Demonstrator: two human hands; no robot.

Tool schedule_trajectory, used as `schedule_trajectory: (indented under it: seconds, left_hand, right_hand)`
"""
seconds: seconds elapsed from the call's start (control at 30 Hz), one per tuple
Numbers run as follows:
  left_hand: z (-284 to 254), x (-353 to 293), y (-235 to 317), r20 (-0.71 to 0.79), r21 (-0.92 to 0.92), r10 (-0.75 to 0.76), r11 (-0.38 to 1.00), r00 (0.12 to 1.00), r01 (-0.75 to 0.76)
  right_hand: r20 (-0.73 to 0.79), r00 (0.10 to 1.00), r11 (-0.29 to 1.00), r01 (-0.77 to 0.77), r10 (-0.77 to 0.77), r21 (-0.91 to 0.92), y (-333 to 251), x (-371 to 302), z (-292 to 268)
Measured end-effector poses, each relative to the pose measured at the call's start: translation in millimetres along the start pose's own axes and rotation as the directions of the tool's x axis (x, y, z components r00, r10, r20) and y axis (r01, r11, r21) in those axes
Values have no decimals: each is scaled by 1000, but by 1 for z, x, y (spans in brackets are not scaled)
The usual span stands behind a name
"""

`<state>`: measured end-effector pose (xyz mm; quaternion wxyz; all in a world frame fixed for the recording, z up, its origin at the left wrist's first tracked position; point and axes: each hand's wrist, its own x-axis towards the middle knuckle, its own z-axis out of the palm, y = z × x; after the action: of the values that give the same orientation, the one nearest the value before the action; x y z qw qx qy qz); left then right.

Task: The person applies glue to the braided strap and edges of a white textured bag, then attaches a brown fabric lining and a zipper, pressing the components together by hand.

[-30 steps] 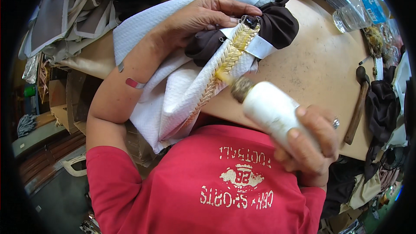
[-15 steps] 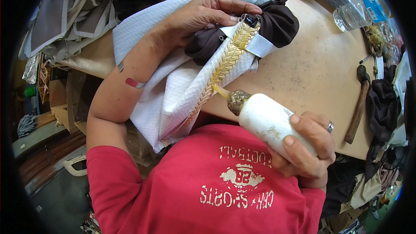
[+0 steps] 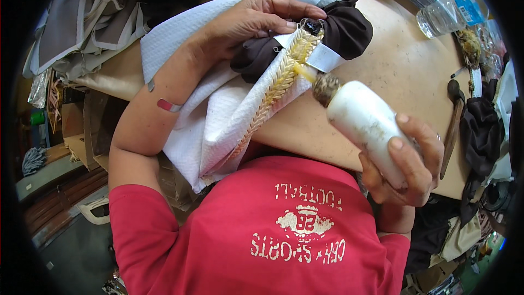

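My right hand (image 3: 409,166) grips a white squeeze bottle (image 3: 363,117) tilted up and to the left. Brown, crusted residue (image 3: 326,88) covers its neck. The yellowish nozzle (image 3: 305,72) meets the right edge of a straw-coloured braided strip (image 3: 275,84), which has a wet sheen along its upper part. That strip runs along the edge of a white quilted fabric piece (image 3: 188,128). At the strip's upper end, my left hand (image 3: 248,19) pinches the piece beside gathered dark brown cloth (image 3: 349,28). A white tab (image 3: 325,58) sticks out nearby. The left palm is hidden.
The tan tabletop (image 3: 404,82) lies under the work. At its right stand a clear plastic bottle (image 3: 436,21), a wooden-handled tool (image 3: 451,131) and dark cloth (image 3: 483,136). Grey and white fabric pieces (image 3: 82,27) are heaped at the left, above cardboard boxes (image 3: 79,123).
My right hand has moved up and to the right with the squeeze bottle, its nozzle travelling up along the braided strip. My left hand keeps its hold, almost unmoved.
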<state>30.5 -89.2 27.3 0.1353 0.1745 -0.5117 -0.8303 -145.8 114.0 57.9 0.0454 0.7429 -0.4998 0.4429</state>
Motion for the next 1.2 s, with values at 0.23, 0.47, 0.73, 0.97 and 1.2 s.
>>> schedule_trajectory:
  seconds: [0.23, 0.47, 0.73, 0.97, 1.2]
  left_hand:
    - [1, 0, 0, 2, 2, -8, 1000, 1000, 8]
    - [1, 0, 0, -10, -47, 3, 999, 1000, -4]
    - [2, -1, -1, 3, -58, 3, 998, 1000, -3]
    - [0, -1, 0, 13, -5, 6, 1000, 1000, -6]
    - [-2, 0, -3, -1, -26, 36, 999, 999, -36]
  right_hand:
    - [116, 993, 992, -25, 11, 127, -9, -10, -1]
    - [-33, 998, 975, 58, -53, 217, -5, -6, 13]
    - [-14, 997, 981, 78, -77, 179, -3, -12, 14]
    - [76, 997, 989, -28, 17, 145, -9, -17, 8]
    - [120, 993, 985, -13, -8, 173, -7, -13, 6]
